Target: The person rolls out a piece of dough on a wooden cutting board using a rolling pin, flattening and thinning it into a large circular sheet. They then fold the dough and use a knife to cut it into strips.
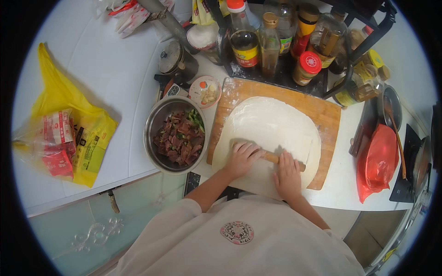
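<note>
A wide, thin sheet of dough (269, 120) covers most of a wooden board (329, 117) and hangs past its near edge. Across the dough lies a wooden rolling pin (271, 157), slanting slightly down to the right. My left hand (244, 157) rests on the pin's left part, fingers laid over it. Over its right part are the fingers of my right hand (289, 170), pressed flat with the thumb apart; whether they curl around the wood is unclear. Left of the board stands a steel bowl (148, 138) of sliced dark red meat (178, 141) with chopped greens (195, 120).
Behind the board, a black rack (276, 77) holds sauce bottles and jars. A small plate (214, 82) with pale pieces sits by the bowl. To the right are a red plastic bag (378, 162) and a pan (397, 100); a yellow bag (65, 93) lies far left.
</note>
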Demonstrator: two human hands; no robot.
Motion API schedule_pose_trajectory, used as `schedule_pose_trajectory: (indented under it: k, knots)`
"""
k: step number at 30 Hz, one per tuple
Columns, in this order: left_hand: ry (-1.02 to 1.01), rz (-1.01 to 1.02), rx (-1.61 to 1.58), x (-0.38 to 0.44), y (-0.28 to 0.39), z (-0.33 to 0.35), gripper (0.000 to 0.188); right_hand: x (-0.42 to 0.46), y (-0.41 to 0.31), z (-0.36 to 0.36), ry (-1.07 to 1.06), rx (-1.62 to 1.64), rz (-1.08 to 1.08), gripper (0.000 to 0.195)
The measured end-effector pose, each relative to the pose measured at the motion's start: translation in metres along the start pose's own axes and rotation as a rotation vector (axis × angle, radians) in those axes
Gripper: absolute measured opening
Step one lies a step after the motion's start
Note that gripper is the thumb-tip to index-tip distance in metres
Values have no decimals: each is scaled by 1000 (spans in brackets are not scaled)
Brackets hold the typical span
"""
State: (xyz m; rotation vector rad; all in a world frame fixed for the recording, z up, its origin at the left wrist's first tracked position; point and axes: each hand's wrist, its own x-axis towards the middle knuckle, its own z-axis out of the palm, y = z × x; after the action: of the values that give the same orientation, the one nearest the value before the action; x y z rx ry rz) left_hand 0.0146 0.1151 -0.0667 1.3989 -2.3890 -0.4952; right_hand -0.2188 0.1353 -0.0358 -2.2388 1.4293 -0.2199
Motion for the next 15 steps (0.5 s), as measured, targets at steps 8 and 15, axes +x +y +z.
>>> schedule_pose_trajectory:
  k: [8,15]
  knots:
    - [246,80,167,99,-35,-55,32,81,41,-7,315,-146,132,57]
    - [85,62,97,174,-86,-38,11,151,66,-31,341,-105,355,23]
